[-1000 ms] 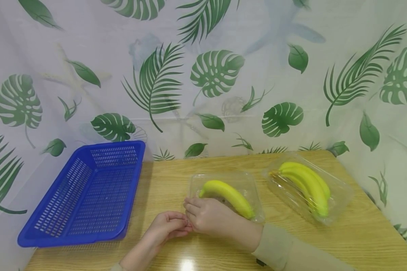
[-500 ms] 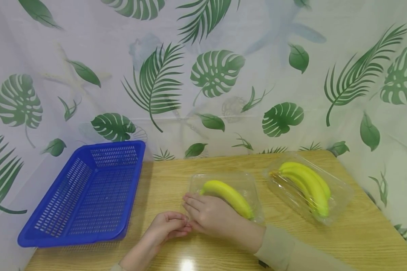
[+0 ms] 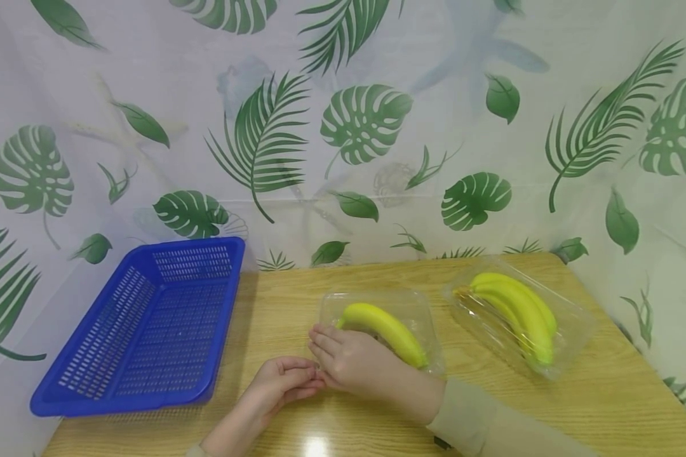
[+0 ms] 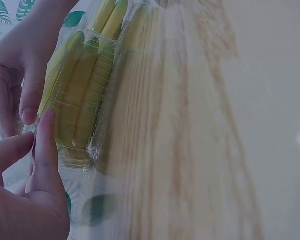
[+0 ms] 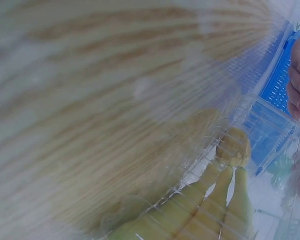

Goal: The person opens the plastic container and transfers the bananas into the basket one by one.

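A clear plastic clamshell box [image 3: 417, 304] with a yellow banana [image 3: 384, 330] showing inside lies mid-table, in front of me. My left hand [image 3: 284, 381] pinches the box's near left edge between thumb and finger; in the left wrist view, this left hand [image 4: 27, 185] has the thin clear rim between its fingertips. Right beside it, my right hand [image 3: 357, 368] grips the same edge, its fingers over the side and covering part of the banana. Seen from the left wrist, the right hand's thumb [image 4: 31, 102] lies against the rim. Whether the lid is fastened, I cannot tell.
A blue perforated plastic basket [image 3: 166, 330] stands on the left of the wooden table [image 3: 280, 304]. To the right lies a second clear box [image 3: 571, 317] with bananas [image 3: 517, 311] in it. A leaf-patterned sheet [image 3: 377, 222] hangs behind the table.
My right hand has shifted very slightly up along the box edge since a second ago. The left hand, both boxes and the basket stay where they were.
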A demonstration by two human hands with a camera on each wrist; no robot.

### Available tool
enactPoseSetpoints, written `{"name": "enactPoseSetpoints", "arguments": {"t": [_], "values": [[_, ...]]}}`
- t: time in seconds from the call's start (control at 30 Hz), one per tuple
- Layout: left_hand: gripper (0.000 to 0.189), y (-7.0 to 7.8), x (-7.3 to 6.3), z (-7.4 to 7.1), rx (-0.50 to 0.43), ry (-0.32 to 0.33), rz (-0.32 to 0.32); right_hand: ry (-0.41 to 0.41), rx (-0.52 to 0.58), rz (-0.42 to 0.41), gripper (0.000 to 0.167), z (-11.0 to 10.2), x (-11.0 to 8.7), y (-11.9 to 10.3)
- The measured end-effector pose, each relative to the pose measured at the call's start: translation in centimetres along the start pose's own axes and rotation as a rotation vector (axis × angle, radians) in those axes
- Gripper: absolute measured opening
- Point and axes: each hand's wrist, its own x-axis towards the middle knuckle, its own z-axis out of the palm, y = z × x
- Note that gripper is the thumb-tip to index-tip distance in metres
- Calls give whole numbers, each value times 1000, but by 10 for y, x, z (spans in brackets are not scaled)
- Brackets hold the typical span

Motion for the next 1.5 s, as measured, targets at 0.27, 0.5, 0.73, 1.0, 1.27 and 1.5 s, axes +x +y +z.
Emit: {"name": "enactPoseSetpoints", "arguments": {"t": [0.27,0.5,0.73,1.0,1.27,1.5], "values": [[26,3,1,3,41,30,-24,41,-97,-61,44,1,3,-1],[19,-3,1,2,26,14,-42,49,-77,-43,44,-3,6,2],[17,-9,2,0,-49,3,-59,87,-25,-3,40,-2,6,6],[17,-4,2,2,-36,8,-43,68,34,33,40,-4,5,9],[20,-4,1,1,-32,15,-28,52,82,56,42,-4,6,8],[23,-5,2,1,-26,12,-9,46,114,80,40,-3,5,7]]}}
